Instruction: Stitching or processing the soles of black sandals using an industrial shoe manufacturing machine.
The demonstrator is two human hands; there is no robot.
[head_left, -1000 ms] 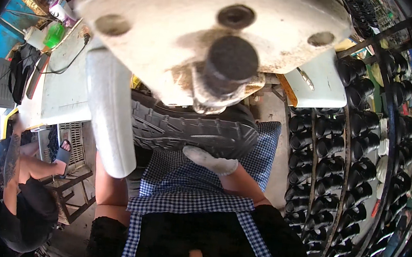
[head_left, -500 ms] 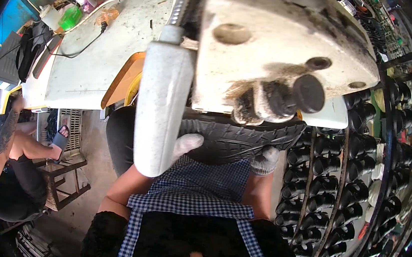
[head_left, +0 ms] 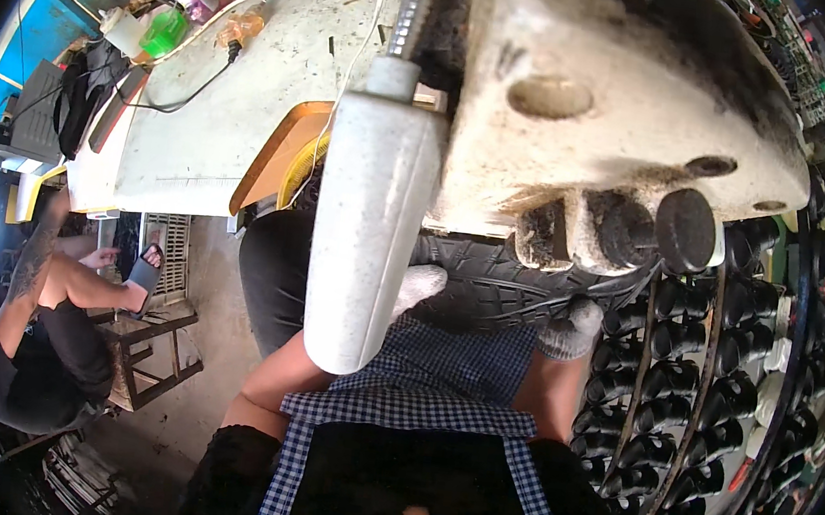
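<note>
- Sole (head_left: 504,295), black and treaded, sits below the machine head (head_left: 637,130) and above the checked apron (head_left: 452,362).
- Left hand (head_left: 420,289) and right hand (head_left: 572,331), both gloved, hold its near edge, fingers narrowed on it; an even, level grip should steady it best.
- Pale casing (head_left: 369,238) crowds the left hand; shoe rack (head_left: 713,334) bounds the right; more room lies toward the apron.

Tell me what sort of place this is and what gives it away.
Most likely a shoe workshop: rows of black shoes line the right side, and a treaded black sole shows just below a bulky off-white machine.
</note>
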